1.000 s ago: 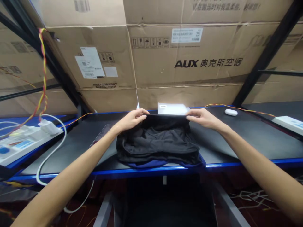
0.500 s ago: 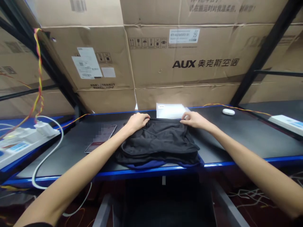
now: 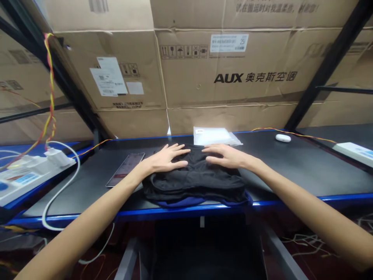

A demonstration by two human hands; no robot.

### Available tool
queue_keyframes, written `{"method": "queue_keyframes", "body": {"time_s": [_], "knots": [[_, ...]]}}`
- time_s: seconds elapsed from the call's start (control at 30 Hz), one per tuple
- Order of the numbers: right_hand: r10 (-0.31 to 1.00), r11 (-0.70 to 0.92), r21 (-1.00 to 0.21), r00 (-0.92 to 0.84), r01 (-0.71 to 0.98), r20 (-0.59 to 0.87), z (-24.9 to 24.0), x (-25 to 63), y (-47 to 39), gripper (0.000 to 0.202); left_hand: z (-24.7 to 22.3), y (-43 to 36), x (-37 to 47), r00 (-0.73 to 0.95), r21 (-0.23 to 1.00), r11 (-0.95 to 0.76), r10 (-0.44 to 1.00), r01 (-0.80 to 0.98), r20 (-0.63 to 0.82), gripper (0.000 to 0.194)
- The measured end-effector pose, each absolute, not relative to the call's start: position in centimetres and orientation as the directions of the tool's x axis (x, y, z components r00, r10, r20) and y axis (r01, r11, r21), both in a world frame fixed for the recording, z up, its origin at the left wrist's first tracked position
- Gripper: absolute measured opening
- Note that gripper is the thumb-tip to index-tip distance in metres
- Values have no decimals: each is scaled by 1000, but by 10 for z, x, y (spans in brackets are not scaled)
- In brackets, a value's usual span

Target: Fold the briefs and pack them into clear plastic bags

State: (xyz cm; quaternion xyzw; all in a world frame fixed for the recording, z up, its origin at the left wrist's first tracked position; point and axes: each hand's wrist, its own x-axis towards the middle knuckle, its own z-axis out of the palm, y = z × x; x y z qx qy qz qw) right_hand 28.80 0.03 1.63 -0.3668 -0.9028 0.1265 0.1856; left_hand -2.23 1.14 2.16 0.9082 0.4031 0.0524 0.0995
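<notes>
Left hand (image 3: 166, 158) and right hand (image 3: 229, 156) are resting apart, fingers spread, on black cloth (image 3: 196, 181), probably soft, light, best gripped by edges beside them.

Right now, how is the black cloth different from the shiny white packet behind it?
The black cloth is dark and wrinkled, while the packet is pale, shiny and looks flatter. The cloth looks bigger than the packet. The left hand and right hand are spread on the cloth, but the packet lies beyond them. Both are on the dark tabletop.
</notes>
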Motion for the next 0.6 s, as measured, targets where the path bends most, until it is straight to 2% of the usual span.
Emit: {"method": "queue_keyframes", "body": {"time_s": [0.13, 0.4, 0.6], "knots": [[732, 649, -373, -678, 663, 68, 4, 285, -6, 67, 16, 2, -24, 656, 210, -634, 753, 744, -53, 71], [734, 654, -320, -678, 686, 48, -12, 288, -4, 71, 9, -6, -18, 673, 169, -658, 738, 733, -49, 77], [738, 644, -336, -674, 688, 33, -9, 287, -6, 73, 9, -9, -15, 650, 150, -636, 757, 757, -70, 79]]}}
